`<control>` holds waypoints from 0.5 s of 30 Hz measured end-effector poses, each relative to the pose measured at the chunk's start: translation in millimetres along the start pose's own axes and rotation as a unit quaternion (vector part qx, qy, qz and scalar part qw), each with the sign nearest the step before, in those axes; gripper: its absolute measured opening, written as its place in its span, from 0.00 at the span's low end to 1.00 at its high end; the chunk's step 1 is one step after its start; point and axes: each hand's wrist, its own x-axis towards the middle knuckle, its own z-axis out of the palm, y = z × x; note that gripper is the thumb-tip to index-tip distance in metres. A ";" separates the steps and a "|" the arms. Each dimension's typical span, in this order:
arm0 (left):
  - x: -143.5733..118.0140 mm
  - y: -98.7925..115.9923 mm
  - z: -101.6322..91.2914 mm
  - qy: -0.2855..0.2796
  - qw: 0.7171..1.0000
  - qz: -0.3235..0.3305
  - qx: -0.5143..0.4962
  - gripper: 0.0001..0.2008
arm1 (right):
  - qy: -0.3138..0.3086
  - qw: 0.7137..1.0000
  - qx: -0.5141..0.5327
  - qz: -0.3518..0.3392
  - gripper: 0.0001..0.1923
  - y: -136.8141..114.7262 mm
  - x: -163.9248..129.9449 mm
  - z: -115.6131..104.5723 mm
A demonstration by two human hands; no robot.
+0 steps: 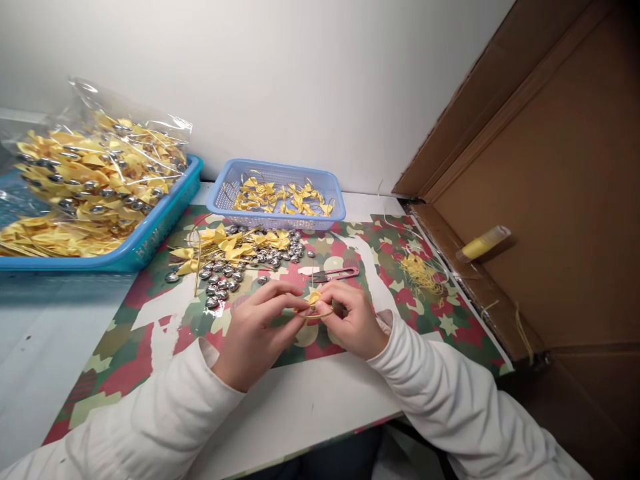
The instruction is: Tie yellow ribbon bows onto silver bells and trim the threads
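Observation:
My left hand (263, 330) and my right hand (354, 319) meet over the patterned mat, thumbs and fingers pinched together. Between them is a small yellow ribbon bow (314, 298) with a gold cord curving below it. Both hands seem to grip it; the fingertips partly cover the bow. Just beyond my fingers lies a pair of pink thread snips (336, 274). To the left are loose silver bells (223, 283), and behind them a pile of yellow ribbon bows (227, 245) on gold cords.
A blue basket (275, 221) of yellow bows stands at the back. On the left, a larger blue basket (150, 230) holds a clear plastic bag (107, 157) of bows with bells. Tangled yellow thread (421, 273) lies at right, near a cardboard wall (540, 200) with a yellow tube (483, 244).

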 end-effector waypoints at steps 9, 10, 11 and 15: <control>-0.7 0.9 -0.1 0.005 1.000 0.003 0.004 0.03 | 0.011 1.000 0.009 0.002 0.09 0.9 -1.0 1.3; -0.7 0.9 -0.1 0.000 1.000 -0.003 0.007 0.03 | 0.006 1.000 0.004 0.009 0.09 1.5 -1.1 1.7; -0.8 0.7 0.1 -0.006 1.000 -0.011 0.010 0.04 | 0.001 1.000 -0.002 0.018 0.09 2.5 -1.2 2.2; -2.1 -2.5 2.3 -0.036 0.998 -0.040 0.030 0.05 | -0.013 0.998 -0.041 0.039 0.10 7.8 -1.8 4.5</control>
